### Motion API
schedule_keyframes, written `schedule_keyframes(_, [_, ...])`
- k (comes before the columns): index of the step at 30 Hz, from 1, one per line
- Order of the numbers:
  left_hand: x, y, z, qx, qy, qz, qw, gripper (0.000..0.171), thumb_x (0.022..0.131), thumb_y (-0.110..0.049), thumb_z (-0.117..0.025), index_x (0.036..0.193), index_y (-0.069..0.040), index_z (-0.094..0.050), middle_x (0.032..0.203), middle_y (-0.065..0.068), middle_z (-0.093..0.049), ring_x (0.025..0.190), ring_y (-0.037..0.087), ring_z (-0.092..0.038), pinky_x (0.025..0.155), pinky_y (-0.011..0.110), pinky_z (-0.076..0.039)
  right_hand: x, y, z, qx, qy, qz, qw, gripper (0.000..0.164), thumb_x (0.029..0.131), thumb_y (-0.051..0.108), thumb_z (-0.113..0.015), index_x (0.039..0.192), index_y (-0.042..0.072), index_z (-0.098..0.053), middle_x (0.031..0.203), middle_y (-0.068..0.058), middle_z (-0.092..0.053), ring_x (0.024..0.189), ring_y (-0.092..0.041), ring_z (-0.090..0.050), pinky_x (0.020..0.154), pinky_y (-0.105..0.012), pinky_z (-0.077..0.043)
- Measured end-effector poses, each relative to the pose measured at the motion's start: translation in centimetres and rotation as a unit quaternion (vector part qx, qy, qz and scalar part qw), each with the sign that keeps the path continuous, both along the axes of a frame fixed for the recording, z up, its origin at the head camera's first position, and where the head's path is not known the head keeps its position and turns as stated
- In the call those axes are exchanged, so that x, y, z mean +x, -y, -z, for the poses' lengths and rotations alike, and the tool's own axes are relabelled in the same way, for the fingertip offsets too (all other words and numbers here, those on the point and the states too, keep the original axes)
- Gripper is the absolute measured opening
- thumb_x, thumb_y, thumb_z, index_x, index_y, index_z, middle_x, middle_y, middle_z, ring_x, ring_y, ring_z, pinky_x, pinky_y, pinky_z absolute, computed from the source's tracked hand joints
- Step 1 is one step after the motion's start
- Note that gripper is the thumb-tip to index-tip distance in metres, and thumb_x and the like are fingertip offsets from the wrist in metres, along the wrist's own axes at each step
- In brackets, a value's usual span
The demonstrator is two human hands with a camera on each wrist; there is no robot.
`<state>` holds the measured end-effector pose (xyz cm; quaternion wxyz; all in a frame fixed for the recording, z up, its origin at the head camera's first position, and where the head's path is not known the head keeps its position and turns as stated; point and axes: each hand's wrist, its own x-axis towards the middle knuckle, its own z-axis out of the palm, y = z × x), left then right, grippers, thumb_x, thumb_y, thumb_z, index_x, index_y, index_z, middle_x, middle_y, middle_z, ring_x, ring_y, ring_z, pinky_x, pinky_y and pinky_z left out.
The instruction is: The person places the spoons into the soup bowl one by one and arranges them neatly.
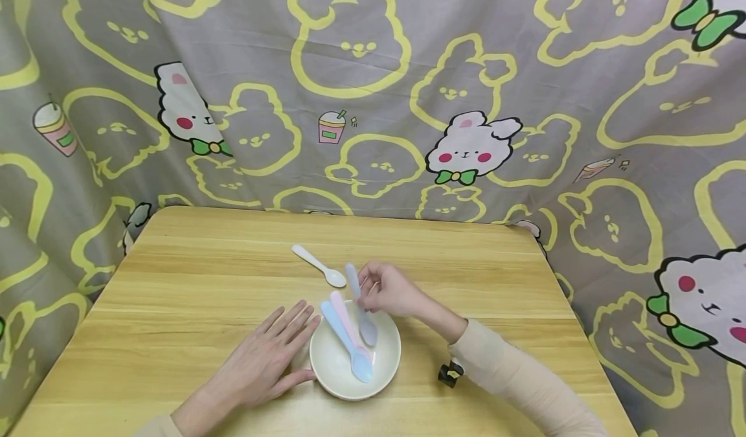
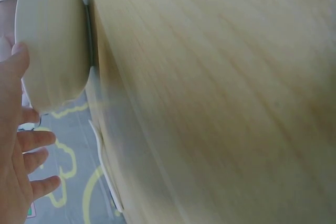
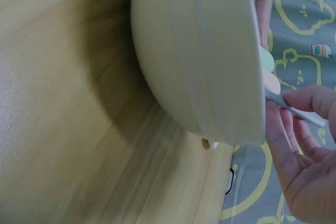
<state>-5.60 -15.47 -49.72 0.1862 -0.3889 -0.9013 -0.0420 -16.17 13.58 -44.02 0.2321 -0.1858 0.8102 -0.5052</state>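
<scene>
A cream bowl (image 1: 384, 366) stands on the wooden table. Leaning inside it are a blue spoon (image 1: 361, 367) and a pink spoon (image 1: 345, 314), handles over the far rim. My right hand (image 1: 387, 288) pinches the handle of a greyish-purple spoon (image 1: 368, 331), whose bowl end is inside the cream bowl. In the right wrist view, thumb and fingers of that hand grip the handle (image 3: 302, 113) right beside the rim. My left hand (image 1: 268, 356) is spread at the bowl's left side, its thumb and index fingertip right at the rim. A white spoon (image 1: 317, 264) lies on the table beyond the bowl.
The light wooden table (image 1: 204, 262) reaches back to a grey curtain (image 1: 262, 48) with yellow cartoon outlines, which also hangs along both sides. A small black object (image 1: 449, 373) sits at the right sleeve (image 1: 495, 366).
</scene>
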Motion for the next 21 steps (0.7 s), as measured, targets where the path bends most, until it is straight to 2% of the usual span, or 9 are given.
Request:
schedule_keyframes(12, [0.0,0.0,-0.1,-0.002,0.001,-0.001,1.0000,0.084,0.100,-0.073,-0.046,0.152,-0.008,-0.055,0.157,0.013,-0.058,0.148,0.031,-0.054,0.119,0.050,-0.044,0.7,0.9,-0.1,0.066,-0.057,-0.004,0.996,0.024,0.081,-0.002,-0.079,0.101,0.002,-0.067,0.080,-0.005,-0.070,0.059,-0.008,-0.065,0.055,-0.024,-0.061])
schedule_keyframes(21, [0.0,0.0,0.0,-0.006,0.003,-0.001,1.0000,0.083,0.102,-0.073,-0.043,0.153,-0.008,-0.055,0.158,0.012,-0.058,0.149,0.031,-0.053,0.120,0.050,-0.043,1.0,1.3,-0.1,0.117,-0.104,-0.010,0.988,0.022,0.079,0.000,-0.079,0.098,0.006,-0.069,0.075,0.001,-0.071,0.058,-0.005,-0.061,0.052,-0.016,-0.049])
